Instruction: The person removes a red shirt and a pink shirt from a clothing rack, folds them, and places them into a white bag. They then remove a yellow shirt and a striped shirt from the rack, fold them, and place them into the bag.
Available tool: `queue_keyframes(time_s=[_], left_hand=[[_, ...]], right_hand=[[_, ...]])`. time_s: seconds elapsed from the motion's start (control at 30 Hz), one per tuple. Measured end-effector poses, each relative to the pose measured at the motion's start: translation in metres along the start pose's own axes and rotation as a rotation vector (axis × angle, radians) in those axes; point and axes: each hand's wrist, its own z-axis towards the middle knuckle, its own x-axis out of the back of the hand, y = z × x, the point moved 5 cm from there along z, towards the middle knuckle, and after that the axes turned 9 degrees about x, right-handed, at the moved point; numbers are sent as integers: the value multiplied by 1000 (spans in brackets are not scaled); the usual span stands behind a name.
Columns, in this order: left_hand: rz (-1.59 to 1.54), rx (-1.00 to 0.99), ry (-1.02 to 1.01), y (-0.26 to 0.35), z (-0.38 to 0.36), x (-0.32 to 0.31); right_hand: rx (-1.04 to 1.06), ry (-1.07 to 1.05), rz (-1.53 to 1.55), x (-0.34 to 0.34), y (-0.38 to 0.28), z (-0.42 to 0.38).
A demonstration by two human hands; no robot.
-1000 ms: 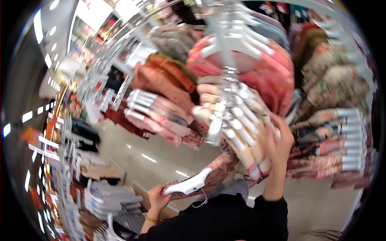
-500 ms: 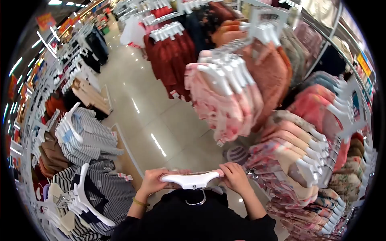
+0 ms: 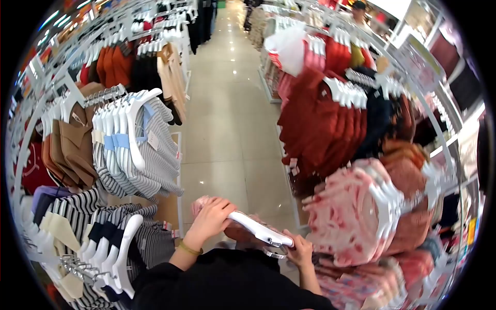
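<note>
The hanger had tipped since half a second earlier: it had lain level between my hands, and now its right end dropped lower and closer to me. The pink top hung on it, in front of my body, one shoulder poking out past the hanger's left end. My left hand was partly closed, fingers bent over the top at that end; my right hand was closed around the opposite end, thumb and fingers pinched tight. A second before, my right hand had been among the clothes on a rack.

My view had turned too, so the pink spotted tops, ahead of the hanger before, now hung to its right. Beyond them, farther from the hanger, a rack held dark red tops. Left of the hanger, one rail carried grey striped tops and brown tops. Straight beyond the hanger ran the shiny floor.
</note>
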Motion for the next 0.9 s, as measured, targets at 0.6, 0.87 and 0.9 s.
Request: queue_keyframes(time_s=[0.6,0.87,0.9], left_hand=[[197,194,198,-237,340,107],[109,255,270,-375,456,144],[103,264,248,-396,475,149]], right_hand=[[322,0,85,-136,173,470],[399,-21,26,-222,204,646],[371,-14,59,-233,210,668]])
